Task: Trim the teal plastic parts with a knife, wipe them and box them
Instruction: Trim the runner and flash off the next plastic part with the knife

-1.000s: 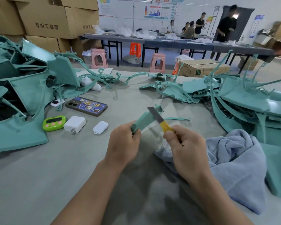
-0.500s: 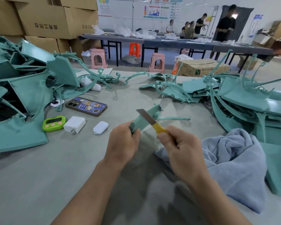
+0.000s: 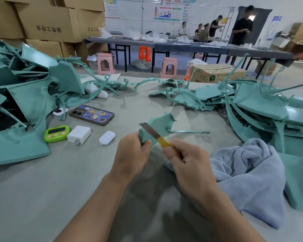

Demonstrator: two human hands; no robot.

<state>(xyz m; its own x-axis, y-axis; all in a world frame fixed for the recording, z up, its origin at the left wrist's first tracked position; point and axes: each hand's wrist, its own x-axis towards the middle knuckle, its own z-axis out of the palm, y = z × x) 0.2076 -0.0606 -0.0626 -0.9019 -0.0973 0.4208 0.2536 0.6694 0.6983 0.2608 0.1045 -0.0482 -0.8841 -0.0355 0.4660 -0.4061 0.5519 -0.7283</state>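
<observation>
My left hand [image 3: 131,154] grips the near end of a small teal plastic part [image 3: 162,122], held up over the middle of the table. My right hand [image 3: 184,160] holds a knife [image 3: 154,134] by its yellow handle. The grey blade lies across the part's near edge, pointing up and left. A thin teal strip [image 3: 189,131] lies on the table just beyond the part. A light blue towel [image 3: 248,173] is bunched to the right of my right hand.
Heaps of teal parts fill the left [image 3: 24,102] and right [image 3: 262,109] of the table. A phone [image 3: 92,115], green timer [image 3: 56,133], white charger [image 3: 79,134] and white case [image 3: 107,137] lie left of my hands. A cardboard box [image 3: 215,72] stands beyond the far edge.
The knife blade has slid left and down along the teal part's edge, toward my left hand. My left hand keeps its grip on the part.
</observation>
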